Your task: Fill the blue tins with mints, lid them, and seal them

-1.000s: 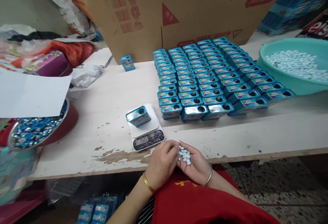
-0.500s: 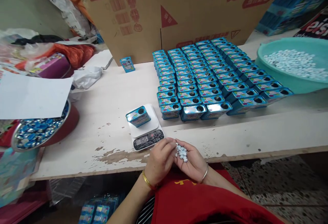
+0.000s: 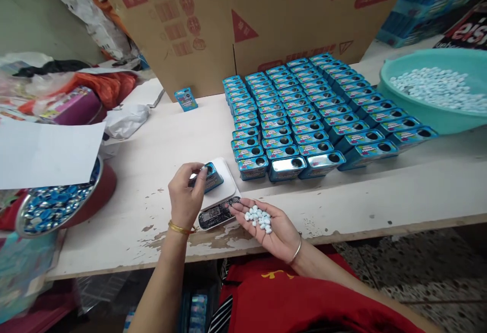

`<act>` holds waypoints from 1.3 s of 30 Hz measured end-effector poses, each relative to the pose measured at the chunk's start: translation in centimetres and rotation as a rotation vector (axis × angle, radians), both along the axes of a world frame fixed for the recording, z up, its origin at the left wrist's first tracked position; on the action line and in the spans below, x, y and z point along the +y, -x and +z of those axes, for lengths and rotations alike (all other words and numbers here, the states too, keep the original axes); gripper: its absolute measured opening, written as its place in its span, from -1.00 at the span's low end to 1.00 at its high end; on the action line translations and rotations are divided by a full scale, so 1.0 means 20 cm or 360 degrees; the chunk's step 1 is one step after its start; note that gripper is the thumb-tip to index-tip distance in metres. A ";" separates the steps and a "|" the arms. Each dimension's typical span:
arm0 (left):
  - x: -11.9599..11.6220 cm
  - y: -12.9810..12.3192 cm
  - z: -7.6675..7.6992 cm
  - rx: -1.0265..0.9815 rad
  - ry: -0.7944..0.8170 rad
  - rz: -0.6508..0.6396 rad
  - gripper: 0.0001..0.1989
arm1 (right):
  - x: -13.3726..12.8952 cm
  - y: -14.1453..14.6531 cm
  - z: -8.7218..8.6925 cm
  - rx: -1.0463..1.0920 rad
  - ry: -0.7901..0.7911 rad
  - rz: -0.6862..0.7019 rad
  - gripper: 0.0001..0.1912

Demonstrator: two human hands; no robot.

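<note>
My left hand [image 3: 186, 196] is at a small blue tin [image 3: 214, 179], thumb and fingertips pinched over the round hole in its top. A pale bit, seemingly a candy, shows at the fingertips. The tin stands on a white digital scale [image 3: 227, 178], whose dark display panel [image 3: 213, 214] faces me. Palm up in front of the scale, my right hand [image 3: 280, 236] carries a small heap of pale blue candies [image 3: 259, 219]. Its fingers stretch toward the panel's right end. Part of the tin is hidden behind my left hand.
Rows of blue tins [image 3: 289, 125] with round holes stand right of the scale, before a big cardboard box [image 3: 213, 13]. A turquoise basin [image 3: 411, 114] of candies is far right. Left are a bowl [image 3: 104, 191] of blue-and-silver caps, a paper sheet [image 3: 45, 153] and one tin [image 3: 185, 99].
My left hand has left the right palm and moved left and up to the tin on the scale. The right hand has spread its fingers, still holding the candies.
</note>
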State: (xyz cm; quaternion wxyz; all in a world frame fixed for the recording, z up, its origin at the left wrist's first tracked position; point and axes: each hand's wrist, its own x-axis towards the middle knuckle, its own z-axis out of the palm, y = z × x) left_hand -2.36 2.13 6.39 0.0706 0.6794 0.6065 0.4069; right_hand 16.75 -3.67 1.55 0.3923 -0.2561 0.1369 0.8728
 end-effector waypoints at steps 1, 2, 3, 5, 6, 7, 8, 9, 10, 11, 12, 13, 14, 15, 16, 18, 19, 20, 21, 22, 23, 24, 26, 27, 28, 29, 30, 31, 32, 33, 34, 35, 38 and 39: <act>0.00 0.00 0.00 0.0040 -0.0034 0.0006 -0.87 | 0.00 -0.01 -0.01 0.0002 -0.0003 0.0002 -0.74; -0.01 0.00 0.01 0.0065 -0.0075 0.0015 -0.88 | 0.00 -0.02 -0.02 0.0002 -0.0007 0.0005 -0.74; -0.02 0.00 0.01 0.0076 -0.0117 0.0033 -0.89 | -0.01 -0.03 -0.04 -0.0001 -0.0008 0.0007 -0.75; -0.04 0.02 0.03 0.0064 -0.0196 0.0099 -0.90 | -0.02 -0.06 -0.06 -0.0019 -0.0007 0.0002 -0.75; -0.05 0.03 0.04 0.0043 -0.0240 0.0147 -0.90 | -0.03 -0.07 -0.07 -0.0037 -0.0004 -0.0006 -0.75; -0.06 0.04 0.05 0.0014 -0.0283 0.0198 -0.91 | -0.04 -0.09 -0.08 -0.0061 0.0004 -0.0018 -0.76; -0.07 0.06 0.06 -0.0020 -0.0321 0.0253 -0.91 | -0.05 -0.10 -0.10 -0.0091 0.0019 -0.0036 -0.76; -0.09 0.08 0.07 -0.0055 -0.0346 0.0309 -0.91 | -0.06 -0.12 -0.10 -0.0125 0.0041 -0.0056 -0.76; -0.11 0.10 0.08 -0.0089 -0.0358 0.0362 -0.91 | -0.07 -0.14 -0.11 -0.0161 0.0067 -0.0076 -0.76; -0.12 0.12 0.09 -0.0123 -0.0360 0.0412 -0.90 | -0.08 -0.15 -0.12 -0.0196 0.0094 -0.0096 -0.76; -0.14 0.14 0.09 -0.0156 -0.0354 0.0456 -0.89 | -0.09 -0.17 -0.12 -0.0228 0.0117 -0.0113 -0.75; -0.15 0.16 0.08 -0.0183 -0.0343 0.0492 -0.88 | -0.09 -0.18 -0.12 -0.0253 0.0134 -0.0124 -0.75; -0.16 0.17 0.08 -0.0201 -0.0334 0.0524 -0.87 | -0.10 -0.19 -0.12 -0.0272 0.0142 -0.0130 -0.75; -0.18 0.18 0.07 -0.0209 -0.0327 0.0550 -0.87 | -0.10 -0.20 -0.12 -0.0287 0.0145 -0.0135 -0.75; -0.19 0.19 0.07 -0.0209 -0.0322 0.0569 -0.86 | -0.10 -0.20 -0.12 -0.0296 0.0146 -0.0139 -0.75; -0.20 0.20 0.05 -0.0199 -0.0314 0.0593 -0.86 | -0.10 -0.20 -0.10 -0.0307 0.0147 -0.0145 -0.74; -0.21 0.20 0.05 -0.0196 -0.0313 0.0600 -0.86 | -0.10 -0.20 -0.10 -0.0308 0.0148 -0.0145 -0.73; -0.21 0.20 0.05 -0.0197 -0.0315 0.0605 -0.86 | -0.10 -0.19 -0.09 -0.0307 0.0148 -0.0140 -0.73; -0.22 0.20 0.05 -0.0200 -0.0318 0.0609 -0.86 | -0.10 -0.19 -0.09 -0.0305 0.0147 -0.0132 -0.73; -0.22 0.20 0.05 -0.0206 -0.0322 0.0612 -0.86 | -0.10 -0.19 -0.08 -0.0302 0.0144 -0.0122 -0.73; -0.22 0.20 0.05 -0.0211 -0.0331 0.0613 -0.86 | -0.10 -0.19 -0.08 -0.0300 0.0143 -0.0115 -0.73; -0.22 0.20 0.05 -0.0217 -0.0342 0.0611 -0.86 | -0.11 -0.19 -0.08 -0.0297 0.0145 -0.0108 -0.73; -0.22 0.19 0.06 -0.0231 -0.0365 0.0595 -0.87 | -0.11 -0.19 -0.09 -0.0290 0.0153 -0.0100 -0.73; -0.22 0.18 0.06 -0.0240 -0.0373 0.0575 -0.88 | -0.11 -0.19 -0.09 -0.0284 0.0154 -0.0097 -0.73; -0.23 0.16 0.06 -0.0249 -0.0375 0.0544 -0.89 | -0.11 -0.19 -0.10 -0.0275 0.0149 -0.0089 -0.73; -0.24 0.13 0.05 -0.0256 -0.0365 0.0489 -0.90 | -0.12 -0.19 -0.10 -0.0260 0.0136 -0.0079 -0.73; -0.26 0.09 0.04 -0.0261 -0.0335 0.0400 -0.92 | -0.12 -0.18 -0.11 -0.0239 0.0117 -0.0065 -0.73; -0.28 0.04 0.03 -0.0254 -0.0285 0.0273 -0.94 | -0.12 -0.17 -0.11 -0.0211 0.0098 -0.0050 -0.73; -0.30 -0.02 0.01 -0.0221 -0.0215 0.0109 -0.94 | -0.12 -0.16 -0.12 -0.0176 0.0078 -0.0032 -0.74; -0.33 -0.08 -0.01 -0.0161 -0.0137 -0.0083 -0.93 | -0.13 -0.15 -0.12 -0.0140 0.0057 -0.0013 -0.74; -0.36 -0.14 -0.03 -0.0075 -0.0060 -0.0284 -0.91 | -0.13 -0.14 -0.13 -0.0100 0.0034 0.0007 -0.74; -0.39 -0.20 -0.05 0.0023 0.0005 -0.0472 -0.90 | -0.13 -0.13 -0.13 -0.0057 0.0013 0.0020 -0.75; -0.44 -0.35 -0.10 0.0228 0.0087 -0.0773 -0.89 | -0.14 -0.12 -0.15 0.0086 -0.0030 0.0006 -0.81; -0.45 -0.38 -0.11 0.0255 0.0089 -0.0793 -0.90 | -0.14 -0.12 -0.15 0.0122 -0.0031 -0.0013 -0.82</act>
